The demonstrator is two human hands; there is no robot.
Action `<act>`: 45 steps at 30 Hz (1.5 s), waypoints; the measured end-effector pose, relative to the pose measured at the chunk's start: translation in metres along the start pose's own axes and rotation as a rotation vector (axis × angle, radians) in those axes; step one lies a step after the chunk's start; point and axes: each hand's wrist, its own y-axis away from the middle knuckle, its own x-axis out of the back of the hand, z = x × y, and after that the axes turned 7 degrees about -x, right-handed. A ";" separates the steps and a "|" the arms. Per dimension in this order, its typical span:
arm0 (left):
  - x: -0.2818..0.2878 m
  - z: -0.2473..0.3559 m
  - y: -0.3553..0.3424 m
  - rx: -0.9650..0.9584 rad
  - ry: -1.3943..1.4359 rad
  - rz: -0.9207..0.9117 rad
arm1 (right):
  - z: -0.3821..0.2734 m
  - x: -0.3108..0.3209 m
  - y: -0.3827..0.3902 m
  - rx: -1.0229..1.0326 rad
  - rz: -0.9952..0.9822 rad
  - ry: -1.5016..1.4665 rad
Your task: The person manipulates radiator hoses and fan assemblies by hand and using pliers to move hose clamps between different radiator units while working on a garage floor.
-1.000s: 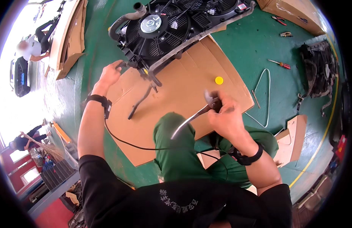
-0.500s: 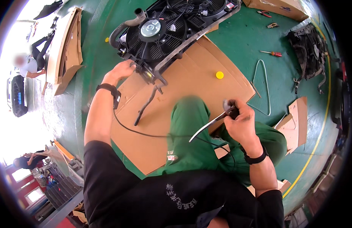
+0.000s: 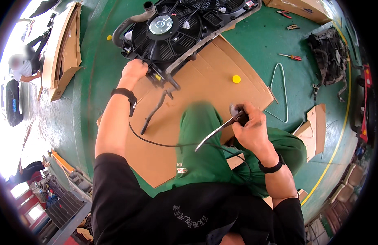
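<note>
1. The right hand [image 3: 251, 124] is closed around the black grip of a pair of pliers [image 3: 221, 128]. The fingers wrap it fully, and one metal handle sticks out to the lower left, over the knee in green trousers.
2. The tool is held in the air above the right thigh, near the edge of the cardboard sheet [image 3: 205, 69], well apart from the fan unit.
3. The left hand [image 3: 134, 70] is stretched forward and closed as a fist on the lower edge of the radiator fan assembly [image 3: 168, 30]. Which small part it grips I cannot tell, because the fingers hide it.
4. The assembly lies tilted on the far end of the cardboard. Its round black fan with a silver hub faces up, and a grey hose [image 3: 131, 22] curves from its left corner.
5. Just below the left hand, a bent dark bracket [image 3: 156, 110] lies on the cardboard, and a thin black cable [image 3: 156, 142] runs from the left wrist across to the knee.
6. Further right on the cardboard is a small yellow cap [image 3: 236, 79].
7. On the green floor [image 3: 258, 36] beyond lie a bent wire loop [image 3: 280, 92], a screwdriver [image 3: 292, 56] with a red handle and another dark radiator part [image 3: 330, 55].
</note>
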 end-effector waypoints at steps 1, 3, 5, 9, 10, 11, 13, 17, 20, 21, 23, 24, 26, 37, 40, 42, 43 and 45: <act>0.001 0.002 -0.001 -0.024 -0.028 -0.010 | 0.000 0.000 0.000 0.027 -0.003 0.022; 0.005 0.005 -0.002 -0.072 -0.085 -0.033 | 0.000 0.001 0.002 0.045 -0.009 0.053; 0.011 0.014 -0.006 -0.068 -0.112 -0.059 | -0.001 0.001 0.001 0.053 -0.018 0.067; -0.018 -0.005 -0.017 0.031 0.004 0.004 | -0.007 -0.001 0.000 0.044 -0.034 0.033; -0.029 -0.003 -0.011 0.046 0.032 0.073 | -0.008 0.000 0.000 0.041 -0.036 0.016; -0.044 -0.002 0.000 0.062 0.062 0.142 | -0.010 0.002 0.000 0.038 -0.033 0.026; -0.059 -0.016 0.010 -0.003 0.087 0.249 | -0.015 0.001 0.004 0.033 -0.045 0.047; -0.037 -0.010 -0.006 -0.129 -0.006 0.133 | -0.007 0.000 -0.006 0.048 -0.011 0.026; -0.017 -0.003 0.000 -0.197 -0.134 0.033 | -0.008 -0.001 -0.004 0.031 -0.048 0.002; -0.017 -0.003 0.000 -0.219 -0.174 0.018 | -0.009 -0.002 -0.002 0.047 -0.042 0.020; -0.019 -0.002 0.003 -0.221 -0.141 0.024 | -0.011 -0.002 0.001 0.077 -0.029 0.055; -0.017 -0.002 0.003 -0.223 -0.128 0.033 | -0.012 -0.003 0.003 0.061 -0.046 0.043; -0.022 -0.010 0.001 -0.262 -0.143 0.057 | -0.013 -0.005 0.008 0.030 -0.080 0.019; -0.013 -0.009 0.045 -0.362 -0.207 0.423 | -0.014 -0.006 0.018 -0.038 -0.137 0.011; -0.016 0.000 0.093 -0.256 0.033 0.550 | -0.019 -0.003 0.016 -0.096 -0.145 -0.017; -0.037 -0.002 0.129 -0.139 0.312 0.544 | -0.020 -0.005 0.013 -0.116 -0.157 -0.020; -0.040 0.007 0.152 -0.085 0.518 0.380 | -0.016 -0.007 0.010 -0.112 -0.157 -0.001; -0.050 0.026 0.207 -0.076 0.963 0.195 | -0.020 -0.011 0.009 -0.089 -0.160 -0.008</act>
